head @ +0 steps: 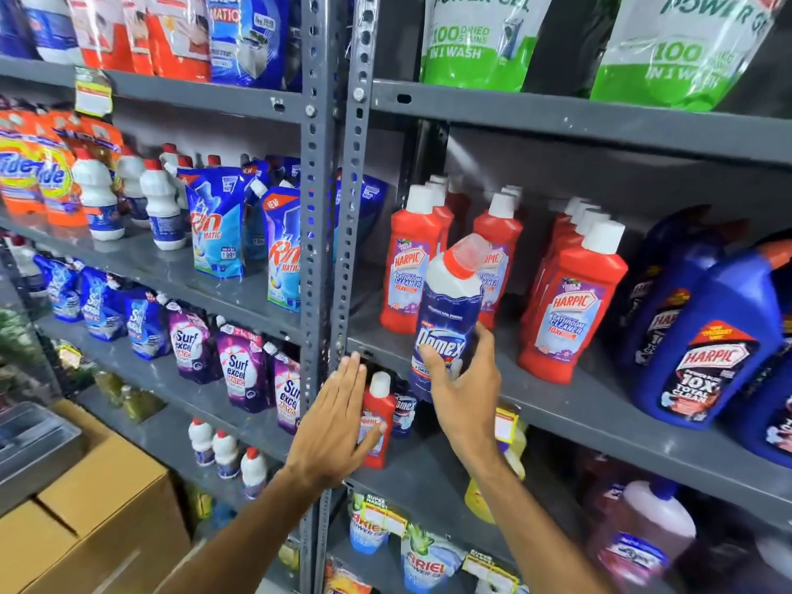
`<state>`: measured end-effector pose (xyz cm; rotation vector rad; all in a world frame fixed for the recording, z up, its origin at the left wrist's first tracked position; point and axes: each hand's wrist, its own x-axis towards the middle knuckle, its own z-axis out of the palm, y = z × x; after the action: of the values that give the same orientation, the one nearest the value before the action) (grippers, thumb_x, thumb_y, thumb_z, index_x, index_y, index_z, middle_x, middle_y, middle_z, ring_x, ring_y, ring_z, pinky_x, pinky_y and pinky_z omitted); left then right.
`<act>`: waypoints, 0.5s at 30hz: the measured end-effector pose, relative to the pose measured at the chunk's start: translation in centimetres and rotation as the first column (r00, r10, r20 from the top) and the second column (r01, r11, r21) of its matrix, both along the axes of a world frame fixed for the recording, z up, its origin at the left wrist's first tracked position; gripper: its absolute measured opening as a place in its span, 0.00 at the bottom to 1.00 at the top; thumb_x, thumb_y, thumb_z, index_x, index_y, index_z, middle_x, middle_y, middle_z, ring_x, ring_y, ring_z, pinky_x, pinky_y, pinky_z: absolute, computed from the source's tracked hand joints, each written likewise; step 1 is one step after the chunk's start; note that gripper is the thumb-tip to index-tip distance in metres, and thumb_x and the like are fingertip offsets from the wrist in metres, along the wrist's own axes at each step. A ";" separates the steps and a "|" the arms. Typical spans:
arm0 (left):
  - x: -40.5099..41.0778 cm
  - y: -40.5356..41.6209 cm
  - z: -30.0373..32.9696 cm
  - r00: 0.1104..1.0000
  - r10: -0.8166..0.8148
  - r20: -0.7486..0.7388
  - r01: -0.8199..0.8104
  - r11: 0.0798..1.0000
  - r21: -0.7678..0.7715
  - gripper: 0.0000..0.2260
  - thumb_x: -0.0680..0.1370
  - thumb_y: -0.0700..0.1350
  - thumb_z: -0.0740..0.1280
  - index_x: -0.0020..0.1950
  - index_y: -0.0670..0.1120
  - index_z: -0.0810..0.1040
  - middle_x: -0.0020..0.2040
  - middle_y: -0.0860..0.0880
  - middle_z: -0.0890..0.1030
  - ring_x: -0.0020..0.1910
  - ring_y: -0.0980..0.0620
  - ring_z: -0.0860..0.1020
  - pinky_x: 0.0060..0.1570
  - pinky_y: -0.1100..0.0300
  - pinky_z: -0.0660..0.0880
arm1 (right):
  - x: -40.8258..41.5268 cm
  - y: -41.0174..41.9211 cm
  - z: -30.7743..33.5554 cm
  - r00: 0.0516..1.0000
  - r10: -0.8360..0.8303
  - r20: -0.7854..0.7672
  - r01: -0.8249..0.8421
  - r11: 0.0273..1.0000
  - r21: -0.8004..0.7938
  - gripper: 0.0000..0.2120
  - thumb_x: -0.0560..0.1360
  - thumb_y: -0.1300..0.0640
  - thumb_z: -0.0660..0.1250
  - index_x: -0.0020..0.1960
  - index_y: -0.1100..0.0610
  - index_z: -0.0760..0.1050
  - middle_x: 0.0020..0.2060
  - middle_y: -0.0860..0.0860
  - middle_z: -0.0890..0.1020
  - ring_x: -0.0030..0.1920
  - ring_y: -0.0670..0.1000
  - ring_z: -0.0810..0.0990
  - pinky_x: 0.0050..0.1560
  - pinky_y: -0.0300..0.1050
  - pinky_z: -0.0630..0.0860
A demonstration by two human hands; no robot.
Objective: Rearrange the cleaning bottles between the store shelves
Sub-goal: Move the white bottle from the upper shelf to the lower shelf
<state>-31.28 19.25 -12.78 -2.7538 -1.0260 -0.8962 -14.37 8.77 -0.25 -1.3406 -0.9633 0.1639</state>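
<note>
Right hand [460, 390] gripping Domex bottle [445, 319], shelf edge [557, 415]

Right hand [460, 392] gripping tilted Domex bottle [445, 319] before red Harpic bottles [565, 310]; left hand [338, 422] flat against lower red bottle [378, 418].

The bottle [445, 319] at centre reads "Domex", red bottles [568, 306] at 3 o'clock read "HARPIC BATHROOM CLEANER", the blue jug [703, 345] beyond "HARPIC 10X TOTAL CLEAN", pouches [216, 227] at 9 o'clock "Rin MATIC", purple pouches [242, 366] at 8 o'clock "Surf excel MATIC", orange packs [25, 173] far left "Tide", green pouches [478, 40] at 1 o'clock "100 DRIED STAINS IN 1 WASH"
</note>
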 end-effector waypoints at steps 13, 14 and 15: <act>-1.5 -3.1 -12.6 0.983 0.024 -0.181 -0.070 0.966 -0.250 0.41 0.85 0.66 0.54 0.85 0.37 0.48 0.86 0.40 0.46 0.86 0.43 0.48 0.83 0.53 0.42 | -1.8 -2.3 -15.3 0.998 0.010 -0.067 -0.025 0.976 -0.216 0.30 0.70 0.44 0.78 0.68 0.49 0.72 0.59 0.45 0.86 0.56 0.45 0.86 0.54 0.49 0.84; -1.2 -3.0 -13.7 0.980 0.019 -0.199 -0.073 0.961 -0.268 0.41 0.85 0.66 0.54 0.85 0.36 0.49 0.86 0.39 0.47 0.86 0.42 0.49 0.83 0.52 0.43 | -1.6 -2.2 -16.8 0.997 -0.002 -0.076 -0.017 0.969 -0.246 0.28 0.70 0.45 0.79 0.66 0.47 0.72 0.58 0.44 0.86 0.55 0.45 0.86 0.53 0.50 0.84; -0.8 -2.8 -14.7 0.978 0.013 -0.211 -0.075 0.954 -0.290 0.41 0.85 0.66 0.54 0.84 0.36 0.51 0.86 0.38 0.49 0.86 0.41 0.50 0.83 0.51 0.45 | -1.2 -2.1 -18.2 0.997 -0.015 -0.079 -0.007 0.961 -0.276 0.27 0.70 0.46 0.80 0.64 0.45 0.71 0.57 0.42 0.86 0.54 0.43 0.86 0.53 0.50 0.84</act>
<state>-32.12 16.42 -27.48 -2.9667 -1.2678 -0.4666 -15.60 6.72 -18.46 -1.5788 -0.8926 0.3570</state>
